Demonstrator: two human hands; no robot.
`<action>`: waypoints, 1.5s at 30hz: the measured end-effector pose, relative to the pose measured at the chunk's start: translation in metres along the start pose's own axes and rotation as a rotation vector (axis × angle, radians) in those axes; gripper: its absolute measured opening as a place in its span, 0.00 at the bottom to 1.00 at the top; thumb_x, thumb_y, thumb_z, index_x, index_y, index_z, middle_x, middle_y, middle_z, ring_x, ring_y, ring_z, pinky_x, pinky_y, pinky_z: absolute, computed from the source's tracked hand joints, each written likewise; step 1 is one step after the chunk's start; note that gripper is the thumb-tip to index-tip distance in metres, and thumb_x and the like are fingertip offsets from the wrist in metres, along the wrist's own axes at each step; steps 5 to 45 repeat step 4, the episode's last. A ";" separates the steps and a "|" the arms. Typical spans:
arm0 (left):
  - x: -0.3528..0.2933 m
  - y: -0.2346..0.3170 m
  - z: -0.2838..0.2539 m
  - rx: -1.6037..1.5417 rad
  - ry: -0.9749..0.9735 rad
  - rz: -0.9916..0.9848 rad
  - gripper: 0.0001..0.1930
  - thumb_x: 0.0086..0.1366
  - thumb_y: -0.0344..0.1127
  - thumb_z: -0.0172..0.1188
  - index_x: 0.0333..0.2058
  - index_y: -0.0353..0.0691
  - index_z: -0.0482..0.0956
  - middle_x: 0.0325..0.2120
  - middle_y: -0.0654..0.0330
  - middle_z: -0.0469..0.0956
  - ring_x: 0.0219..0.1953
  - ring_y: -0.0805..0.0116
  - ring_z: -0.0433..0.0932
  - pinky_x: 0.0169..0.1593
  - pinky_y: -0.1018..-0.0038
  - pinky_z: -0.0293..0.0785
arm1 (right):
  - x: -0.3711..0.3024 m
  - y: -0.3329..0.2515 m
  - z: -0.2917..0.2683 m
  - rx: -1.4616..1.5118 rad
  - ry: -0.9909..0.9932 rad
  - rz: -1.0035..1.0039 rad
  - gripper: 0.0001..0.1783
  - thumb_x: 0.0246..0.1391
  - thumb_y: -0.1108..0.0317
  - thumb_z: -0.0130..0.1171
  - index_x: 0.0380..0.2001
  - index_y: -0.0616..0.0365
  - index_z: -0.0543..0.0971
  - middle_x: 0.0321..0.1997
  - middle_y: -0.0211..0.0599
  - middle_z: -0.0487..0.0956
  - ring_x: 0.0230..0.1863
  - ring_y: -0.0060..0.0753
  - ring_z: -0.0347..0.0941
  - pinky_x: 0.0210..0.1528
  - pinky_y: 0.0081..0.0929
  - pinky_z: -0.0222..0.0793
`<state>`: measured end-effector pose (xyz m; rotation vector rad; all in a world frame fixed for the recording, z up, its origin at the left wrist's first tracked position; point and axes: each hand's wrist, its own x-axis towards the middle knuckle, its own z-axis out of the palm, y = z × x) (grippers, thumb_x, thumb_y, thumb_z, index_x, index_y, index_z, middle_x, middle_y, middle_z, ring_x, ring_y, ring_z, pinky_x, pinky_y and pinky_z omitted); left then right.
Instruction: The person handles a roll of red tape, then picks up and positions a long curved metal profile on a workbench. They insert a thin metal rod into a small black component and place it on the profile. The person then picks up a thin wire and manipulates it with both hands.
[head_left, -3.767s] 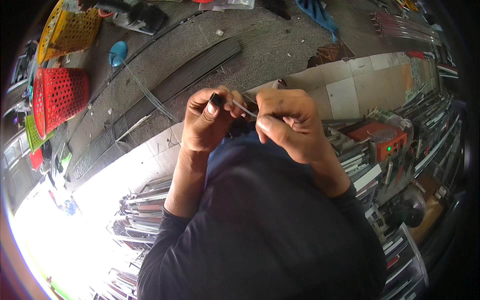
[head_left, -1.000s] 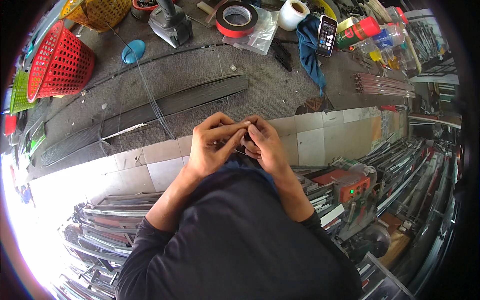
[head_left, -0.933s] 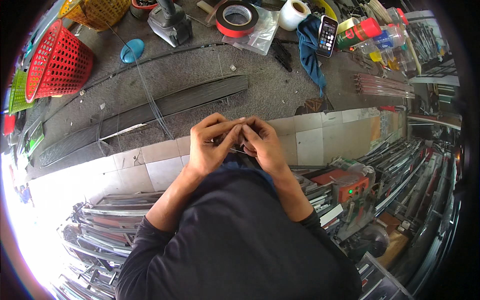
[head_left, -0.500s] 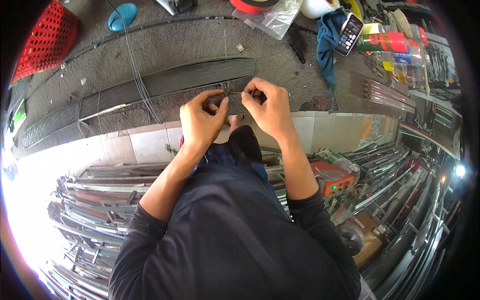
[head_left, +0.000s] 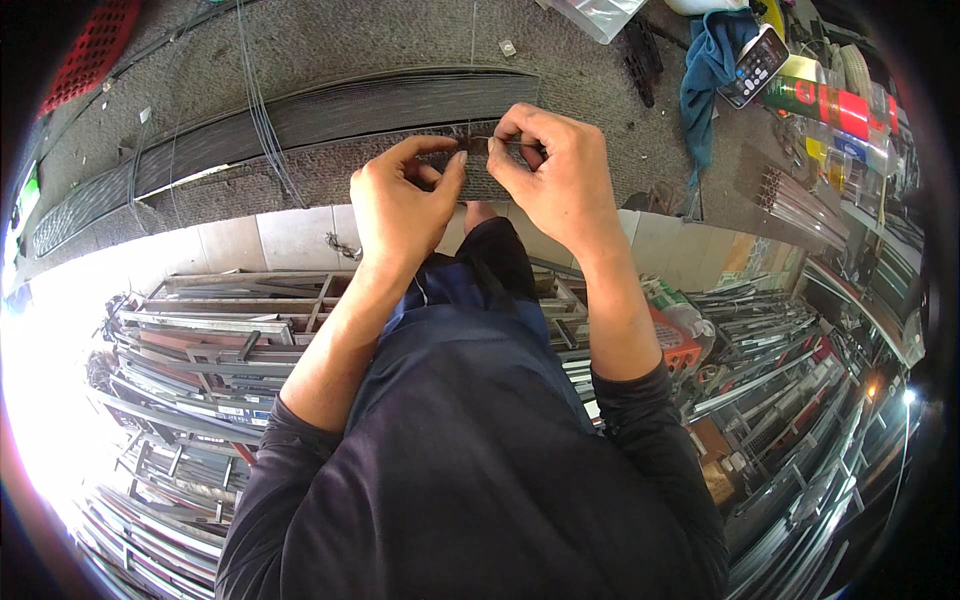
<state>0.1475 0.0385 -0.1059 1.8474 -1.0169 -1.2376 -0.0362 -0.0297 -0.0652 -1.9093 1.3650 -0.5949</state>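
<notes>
At the far left edge a red mesh basket (head_left: 95,45) sits on the grey carpeted worktop (head_left: 400,30). A bundle of long dark strips (head_left: 300,115) runs across that worktop, and several thin wires (head_left: 262,120) cross over it and hang down toward the front edge. Below the worktop, on the left, stacks of metal frames (head_left: 220,340) lie piled together.

The left hand (head_left: 400,205) is raised in front of the worktop edge, thumb and forefinger drawn close together and pinching the left end of a small dark piece (head_left: 478,146); the other fingers curl into the palm. The piece sits between the two hands, held level just in front of the strip bundle; its exact shape is too small to tell. The right hand (head_left: 560,180) grips its right end, fingertips bent tightly around it, just beside the left thumb.

Further right, a blue cloth (head_left: 710,80) lies on the worktop with a phone (head_left: 757,66) resting at its edge, and a red and green can (head_left: 825,102) lies on its side just beyond. More metal profiles (head_left: 790,350) are stacked below at the right.
</notes>
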 end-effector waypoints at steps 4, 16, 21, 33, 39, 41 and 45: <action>0.001 -0.002 0.001 0.033 0.032 0.002 0.12 0.69 0.39 0.81 0.48 0.43 0.97 0.20 0.63 0.88 0.20 0.77 0.82 0.31 0.73 0.77 | 0.002 -0.003 0.000 -0.001 -0.022 0.003 0.07 0.61 0.72 0.77 0.39 0.60 0.88 0.22 0.34 0.75 0.23 0.26 0.66 0.28 0.32 0.64; 0.001 -0.002 0.001 0.033 0.032 0.002 0.12 0.69 0.39 0.81 0.48 0.43 0.97 0.20 0.63 0.88 0.20 0.77 0.82 0.31 0.73 0.77 | 0.002 -0.003 0.000 -0.001 -0.022 0.003 0.07 0.61 0.72 0.77 0.39 0.60 0.88 0.22 0.34 0.75 0.23 0.26 0.66 0.28 0.32 0.64; 0.001 -0.002 0.001 0.033 0.032 0.002 0.12 0.69 0.39 0.81 0.48 0.43 0.97 0.20 0.63 0.88 0.20 0.77 0.82 0.31 0.73 0.77 | 0.002 -0.003 0.000 -0.001 -0.022 0.003 0.07 0.61 0.72 0.77 0.39 0.60 0.88 0.22 0.34 0.75 0.23 0.26 0.66 0.28 0.32 0.64; 0.001 -0.002 0.001 0.033 0.032 0.002 0.12 0.69 0.39 0.81 0.48 0.43 0.97 0.20 0.63 0.88 0.20 0.77 0.82 0.31 0.73 0.77 | 0.002 -0.003 0.000 -0.001 -0.022 0.003 0.07 0.61 0.72 0.77 0.39 0.60 0.88 0.22 0.34 0.75 0.23 0.26 0.66 0.28 0.32 0.64; 0.001 -0.002 0.001 0.033 0.032 0.002 0.12 0.69 0.39 0.81 0.48 0.43 0.97 0.20 0.63 0.88 0.20 0.77 0.82 0.31 0.73 0.77 | 0.002 -0.003 0.000 -0.001 -0.022 0.003 0.07 0.61 0.72 0.77 0.39 0.60 0.88 0.22 0.34 0.75 0.23 0.26 0.66 0.28 0.32 0.64; 0.001 -0.002 0.001 0.033 0.032 0.002 0.12 0.69 0.39 0.81 0.48 0.43 0.97 0.20 0.63 0.88 0.20 0.77 0.82 0.31 0.73 0.77 | 0.002 -0.003 0.000 -0.001 -0.022 0.003 0.07 0.61 0.72 0.77 0.39 0.60 0.88 0.22 0.34 0.75 0.23 0.26 0.66 0.28 0.32 0.64; 0.001 -0.002 0.001 0.033 0.032 0.002 0.12 0.69 0.39 0.81 0.48 0.43 0.97 0.20 0.63 0.88 0.20 0.77 0.82 0.31 0.73 0.77 | 0.002 -0.003 0.000 -0.001 -0.022 0.003 0.07 0.61 0.72 0.77 0.39 0.60 0.88 0.22 0.34 0.75 0.23 0.26 0.66 0.28 0.32 0.64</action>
